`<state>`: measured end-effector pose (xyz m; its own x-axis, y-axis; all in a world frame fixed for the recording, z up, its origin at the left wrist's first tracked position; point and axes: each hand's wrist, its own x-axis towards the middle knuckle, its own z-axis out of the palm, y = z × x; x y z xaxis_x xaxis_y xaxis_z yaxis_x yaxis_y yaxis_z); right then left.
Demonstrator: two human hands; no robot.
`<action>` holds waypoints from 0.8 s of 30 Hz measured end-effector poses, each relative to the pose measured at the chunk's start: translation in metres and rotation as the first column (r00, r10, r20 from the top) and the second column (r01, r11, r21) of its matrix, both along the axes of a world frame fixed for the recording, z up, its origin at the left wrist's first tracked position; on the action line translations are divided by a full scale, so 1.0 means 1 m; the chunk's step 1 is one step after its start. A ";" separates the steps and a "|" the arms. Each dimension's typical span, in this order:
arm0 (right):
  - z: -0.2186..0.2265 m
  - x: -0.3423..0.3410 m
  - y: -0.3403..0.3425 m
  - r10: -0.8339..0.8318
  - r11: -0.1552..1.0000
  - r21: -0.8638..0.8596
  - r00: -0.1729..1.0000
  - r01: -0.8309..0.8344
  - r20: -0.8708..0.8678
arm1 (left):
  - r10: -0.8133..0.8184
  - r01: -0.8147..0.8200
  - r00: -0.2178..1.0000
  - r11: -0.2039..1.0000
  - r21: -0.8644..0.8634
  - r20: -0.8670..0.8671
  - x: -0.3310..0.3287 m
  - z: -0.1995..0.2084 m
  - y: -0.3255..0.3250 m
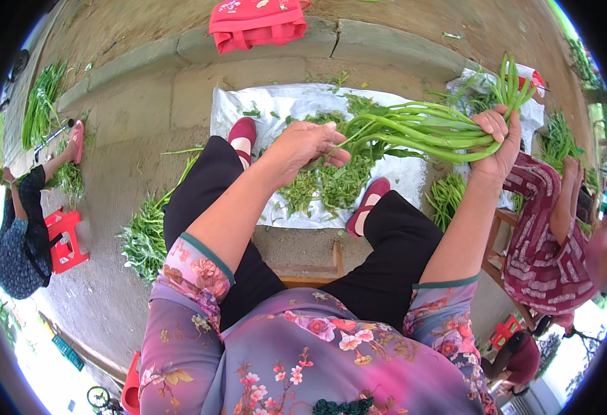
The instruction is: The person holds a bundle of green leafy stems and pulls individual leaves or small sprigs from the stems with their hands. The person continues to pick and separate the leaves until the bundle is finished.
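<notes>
My right hand (497, 142) is closed round a bundle of long green leafy-vegetable stems (428, 131), which looks like water spinach. The cut ends stick up past my fist, and the leafy ends point left over a white sheet (238, 107). At those leafy ends, my left hand (308, 147) has its fingers curled and seems to pinch a thin green leaf; the fingertips partly hide it. Torn green leaves (331, 183) lie scattered on the sheet below, between my feet.
A leafy pile (148, 238) lies beside my left leg, and more stems (447, 197) lie past my right foot. A red bag (258, 24) stands on the kerb ahead. People sit at left (23, 249) and close at right (553, 242). A red stool (67, 241) stands left.
</notes>
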<state>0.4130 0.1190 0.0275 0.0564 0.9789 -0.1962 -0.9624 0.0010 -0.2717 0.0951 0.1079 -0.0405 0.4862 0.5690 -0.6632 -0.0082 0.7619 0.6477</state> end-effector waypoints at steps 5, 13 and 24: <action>0.001 0.005 -0.001 -0.022 1.000 0.008 1.000 0.022 -0.007 | -0.001 0.001 1.000 1.000 0.013 -0.025 -0.002 -0.004 0.001; 0.000 0.016 -0.006 -0.061 0.998 -0.003 0.998 0.061 -0.008 | -0.032 0.038 0.996 0.997 0.072 -0.088 -0.010 -0.005 0.000; 0.001 0.024 -0.009 -0.121 0.993 -0.013 0.993 0.121 0.014 | 0.067 0.153 0.890 0.889 0.432 -0.452 -0.012 -0.014 -0.001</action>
